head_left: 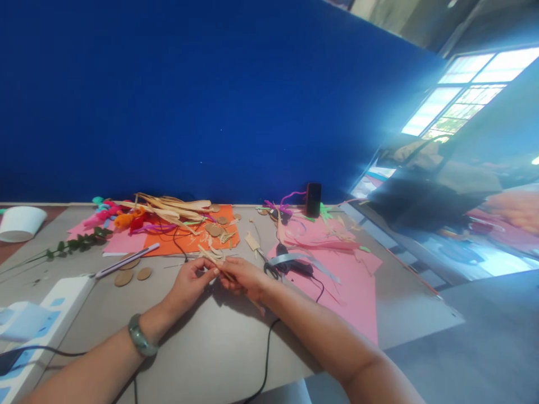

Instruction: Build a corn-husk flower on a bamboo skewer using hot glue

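A narrow, pale tan dried husk strip (208,254) is held between my two hands above the grey table. My left hand (194,283), with a green bangle on its wrist, pinches it between thumb and fingers. Closed around the same strip, my right hand (243,278) touches the left fingertips. Part of the strip is hidden by the fingers, and a thin end shows below the right hand. Just beyond lies a heap of similar husks (172,207) on orange paper (160,244). Black-handled scissors (272,270) rest beside my right hand.
Round wooden discs (123,278), a lilac pen-like tool (126,261) and a leafy sprig (80,242) lie left. A white power strip (63,306) is at the near left. Pink paper (349,292), a black-corded tool (300,267) and an upright phone (313,200) are right. A blue panel (189,101) stands behind.
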The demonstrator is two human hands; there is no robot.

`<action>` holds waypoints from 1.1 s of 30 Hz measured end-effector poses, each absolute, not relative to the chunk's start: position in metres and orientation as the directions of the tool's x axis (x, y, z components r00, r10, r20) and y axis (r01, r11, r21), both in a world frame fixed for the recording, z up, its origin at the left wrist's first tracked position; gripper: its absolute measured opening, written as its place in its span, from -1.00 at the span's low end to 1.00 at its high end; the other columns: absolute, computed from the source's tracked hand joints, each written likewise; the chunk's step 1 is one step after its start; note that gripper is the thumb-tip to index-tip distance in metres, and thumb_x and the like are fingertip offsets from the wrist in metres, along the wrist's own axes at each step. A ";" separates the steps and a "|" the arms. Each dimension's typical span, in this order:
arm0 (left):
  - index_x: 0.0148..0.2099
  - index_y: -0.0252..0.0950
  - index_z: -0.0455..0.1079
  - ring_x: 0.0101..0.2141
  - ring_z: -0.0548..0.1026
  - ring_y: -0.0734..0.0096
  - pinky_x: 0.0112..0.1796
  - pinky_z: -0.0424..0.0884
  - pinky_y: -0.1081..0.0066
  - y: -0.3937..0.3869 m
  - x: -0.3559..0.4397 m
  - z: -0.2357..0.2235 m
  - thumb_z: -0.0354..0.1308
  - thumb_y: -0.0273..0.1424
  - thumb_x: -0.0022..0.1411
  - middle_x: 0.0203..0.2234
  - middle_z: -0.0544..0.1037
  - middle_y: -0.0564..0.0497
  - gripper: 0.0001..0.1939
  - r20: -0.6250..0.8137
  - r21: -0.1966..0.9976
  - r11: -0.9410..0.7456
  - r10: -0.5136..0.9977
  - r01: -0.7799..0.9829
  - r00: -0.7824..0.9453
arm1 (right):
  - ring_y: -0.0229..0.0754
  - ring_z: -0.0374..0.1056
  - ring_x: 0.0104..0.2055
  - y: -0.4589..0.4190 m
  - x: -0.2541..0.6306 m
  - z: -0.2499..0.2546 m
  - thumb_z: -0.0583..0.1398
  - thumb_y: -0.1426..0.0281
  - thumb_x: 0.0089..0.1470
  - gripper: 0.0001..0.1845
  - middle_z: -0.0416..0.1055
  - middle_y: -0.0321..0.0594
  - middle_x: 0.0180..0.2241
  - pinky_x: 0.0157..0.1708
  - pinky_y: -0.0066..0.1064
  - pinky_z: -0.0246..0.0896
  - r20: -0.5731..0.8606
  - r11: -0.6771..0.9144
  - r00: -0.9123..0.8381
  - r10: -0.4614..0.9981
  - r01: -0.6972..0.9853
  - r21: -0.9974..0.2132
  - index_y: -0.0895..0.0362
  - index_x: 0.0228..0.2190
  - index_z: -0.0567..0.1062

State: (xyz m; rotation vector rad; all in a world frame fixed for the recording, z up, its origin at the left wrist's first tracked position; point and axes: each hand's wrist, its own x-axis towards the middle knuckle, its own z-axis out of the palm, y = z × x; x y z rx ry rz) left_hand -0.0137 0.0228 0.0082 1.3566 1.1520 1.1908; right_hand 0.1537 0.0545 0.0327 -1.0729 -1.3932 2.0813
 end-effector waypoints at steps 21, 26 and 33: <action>-0.43 -0.32 0.39 -0.64 0.18 0.60 -0.58 0.11 0.54 0.026 -0.013 -0.001 0.28 -0.20 0.03 -0.67 0.32 0.16 -0.72 -0.030 0.990 0.033 0.999 -0.140 0.024 | -0.45 -0.08 -0.70 0.060 0.152 0.034 0.17 0.23 0.00 -0.73 0.21 -0.45 -0.65 -0.72 -0.59 -0.24 -0.320 -0.310 -0.406 0.856 0.092 -0.946 0.13 -0.54 0.25; -0.47 -0.35 0.41 -0.59 0.30 0.53 -0.53 0.20 0.52 0.027 -0.014 -0.008 0.30 -0.19 0.01 -0.63 0.44 0.07 -0.70 -0.016 0.994 0.020 0.999 -0.103 0.038 | -0.38 0.10 -0.55 0.047 0.148 0.031 0.19 0.23 0.02 -0.75 0.25 -0.40 -0.56 -0.58 -0.55 -0.03 -0.156 -0.047 -0.496 0.854 0.225 -0.973 0.14 -0.45 0.30; -0.49 -0.35 0.41 -0.61 0.31 0.52 -0.55 0.20 0.51 0.027 -0.012 -0.008 0.32 -0.21 -0.04 -0.64 0.46 0.05 -0.71 -0.018 0.996 0.025 0.997 -0.090 0.074 | -0.41 0.02 -0.63 0.050 0.149 0.020 0.12 0.12 0.11 -0.66 0.17 -0.42 -0.62 -0.64 -0.54 -0.14 -0.216 -0.107 -0.471 0.855 0.247 -0.963 0.16 -0.44 0.33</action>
